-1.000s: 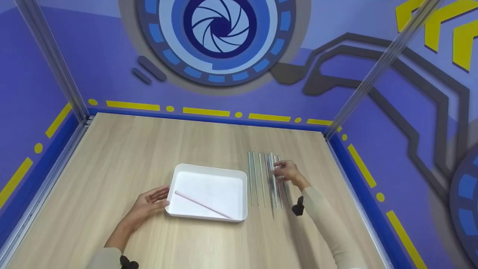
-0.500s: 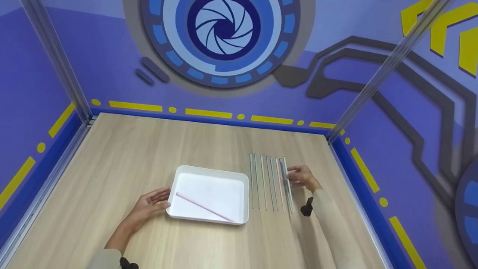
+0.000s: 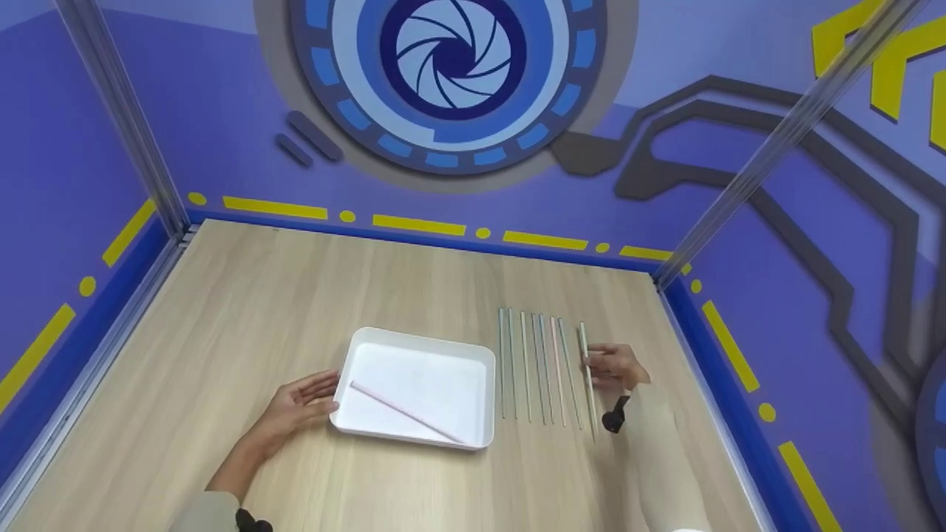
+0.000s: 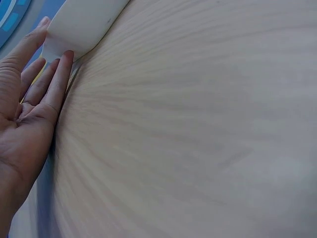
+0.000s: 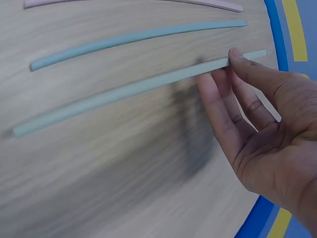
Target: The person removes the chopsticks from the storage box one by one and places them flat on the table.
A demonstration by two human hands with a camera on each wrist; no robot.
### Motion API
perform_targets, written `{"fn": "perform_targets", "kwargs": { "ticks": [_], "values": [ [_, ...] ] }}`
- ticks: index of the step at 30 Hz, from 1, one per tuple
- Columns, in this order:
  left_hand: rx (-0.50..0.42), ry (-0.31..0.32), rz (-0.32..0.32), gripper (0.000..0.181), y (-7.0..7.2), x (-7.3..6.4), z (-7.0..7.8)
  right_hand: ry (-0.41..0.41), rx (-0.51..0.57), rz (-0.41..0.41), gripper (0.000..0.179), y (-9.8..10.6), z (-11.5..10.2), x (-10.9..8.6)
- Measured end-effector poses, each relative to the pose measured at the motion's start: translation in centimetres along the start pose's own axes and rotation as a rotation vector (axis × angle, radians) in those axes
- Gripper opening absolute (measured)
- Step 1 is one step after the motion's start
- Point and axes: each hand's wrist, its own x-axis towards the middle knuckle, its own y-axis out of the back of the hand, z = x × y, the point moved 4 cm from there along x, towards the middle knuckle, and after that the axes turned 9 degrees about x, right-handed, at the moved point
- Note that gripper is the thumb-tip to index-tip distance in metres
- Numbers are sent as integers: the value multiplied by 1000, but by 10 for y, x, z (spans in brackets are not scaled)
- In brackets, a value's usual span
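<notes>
My right hand [image 3: 619,365] pinches a pale green straw [image 5: 114,99] between thumb and fingertips, at the right end of a row of straws. A blue-green straw [image 5: 138,37] lies beside it, with a pink straw [image 5: 208,4] partly visible beyond in the right wrist view. On the left, the extended fingers of my left hand [image 3: 293,408] touch the side of a white tray [image 3: 488,395]. Inside that tray one pink straw [image 3: 406,411] lies slanted.
Several pastel straws [image 3: 525,369] lie roughly parallel between the tray and my right hand, spaced slightly apart. Blue printed walls [image 3: 414,188] close off the wooden table [image 3: 310,281] at the back and sides, with metal posts [image 3: 137,140] at the corners.
My right hand has moved rightward with the pale green straw, from over the row to beyond its right end. My left hand has stayed at the tray.
</notes>
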Motion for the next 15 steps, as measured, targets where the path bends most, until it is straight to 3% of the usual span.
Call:
{"fn": "perform_targets", "kwargs": {
  "ticks": [1,3,6,10,15],
  "values": [
    [1,2,0,72,0,0,0,-29,-6,9,38,0,2,2],
    [-3,1,-5,72,-1,0,-1,-200,-2,106,44,2,10,12],
    [-5,-6,-13,72,-2,-1,-1,-333,-73,204,53,6,22,26],
    [-9,-18,-19,72,-1,-1,-1,-386,-96,285,52,9,31,38],
    [-11,-15,-15,72,3,1,-1,-378,-84,304,50,5,30,45]
  ]
}}
